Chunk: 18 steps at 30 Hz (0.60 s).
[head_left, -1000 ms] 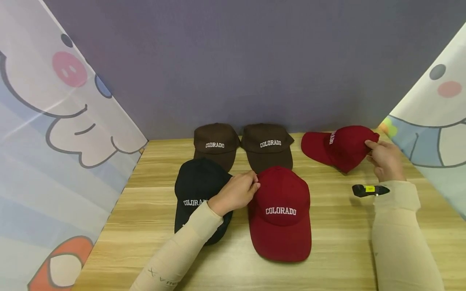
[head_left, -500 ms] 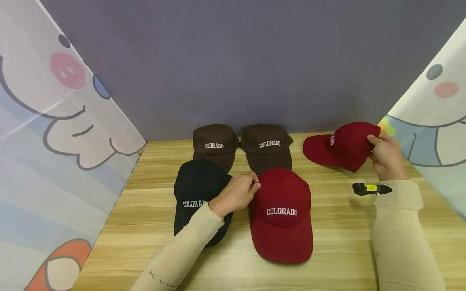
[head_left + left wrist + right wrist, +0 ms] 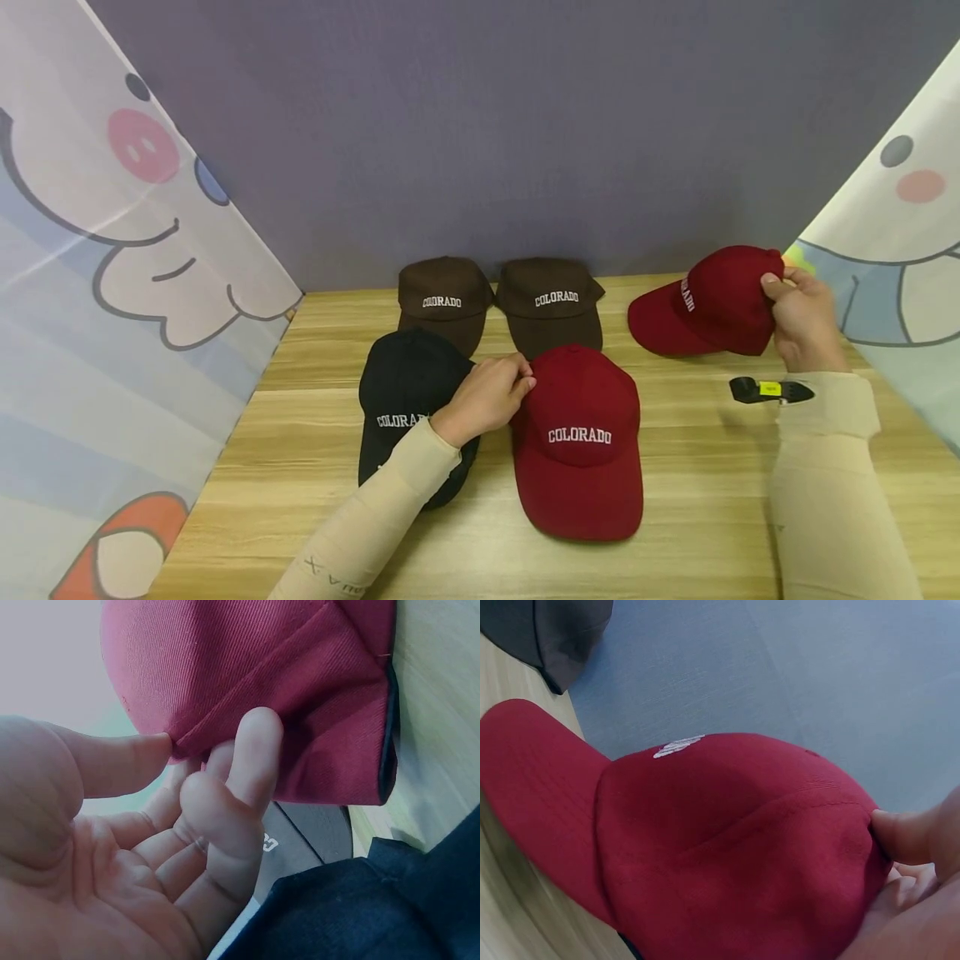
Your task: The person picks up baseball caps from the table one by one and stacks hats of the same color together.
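Two red baseball caps lettered COLORADO are in my hands' grip. The nearer red cap (image 3: 577, 483) lies at the middle of the table, brim toward me. My left hand (image 3: 487, 396) pinches the left side of its crown; in the left wrist view the thumb presses a fold of the red cloth (image 3: 247, 682). At the back right, my right hand (image 3: 806, 321) holds the other red cap (image 3: 723, 300) by the back of its crown, its brim pointing left and down. In the right wrist view the thumb (image 3: 907, 836) lies on that cap's rear; most fingers are hidden behind it.
A black cap (image 3: 408, 375) lies under my left forearm, partly covered by it. Two brown caps, the left one (image 3: 442, 283) and the right one (image 3: 551, 287), sit along the grey back panel (image 3: 525, 125). Printed cartoon sheets (image 3: 150, 275) flank the wooden table (image 3: 697, 500).
My right hand has moved slightly right and turned its red cap, so more of the lettering faces forward and the crown stands higher. The left hand keeps its pinch in place.
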Tool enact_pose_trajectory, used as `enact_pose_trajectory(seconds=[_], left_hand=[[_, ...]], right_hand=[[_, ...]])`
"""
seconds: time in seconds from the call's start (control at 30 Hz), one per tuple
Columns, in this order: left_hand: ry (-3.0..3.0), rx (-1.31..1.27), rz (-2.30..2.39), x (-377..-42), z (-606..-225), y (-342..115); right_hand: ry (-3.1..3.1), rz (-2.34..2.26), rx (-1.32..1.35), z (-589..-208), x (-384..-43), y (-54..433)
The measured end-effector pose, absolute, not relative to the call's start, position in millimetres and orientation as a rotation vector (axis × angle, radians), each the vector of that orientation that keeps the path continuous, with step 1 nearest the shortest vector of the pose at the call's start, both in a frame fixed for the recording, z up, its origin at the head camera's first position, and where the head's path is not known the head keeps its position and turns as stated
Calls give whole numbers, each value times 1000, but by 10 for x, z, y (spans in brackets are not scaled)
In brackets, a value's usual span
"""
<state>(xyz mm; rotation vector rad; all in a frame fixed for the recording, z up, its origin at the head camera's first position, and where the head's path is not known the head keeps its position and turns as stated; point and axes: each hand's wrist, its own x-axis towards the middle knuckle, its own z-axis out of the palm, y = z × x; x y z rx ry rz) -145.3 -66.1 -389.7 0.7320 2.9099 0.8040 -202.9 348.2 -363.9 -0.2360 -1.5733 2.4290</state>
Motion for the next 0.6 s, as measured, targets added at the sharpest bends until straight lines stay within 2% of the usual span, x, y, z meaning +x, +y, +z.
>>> enact_pose_trajectory(seconds=[0.6], left_hand=[[2880, 718, 855, -1486, -3913, -665]], right_hand=[[-1711, 2178, -256, -3433, -1912, 3444]])
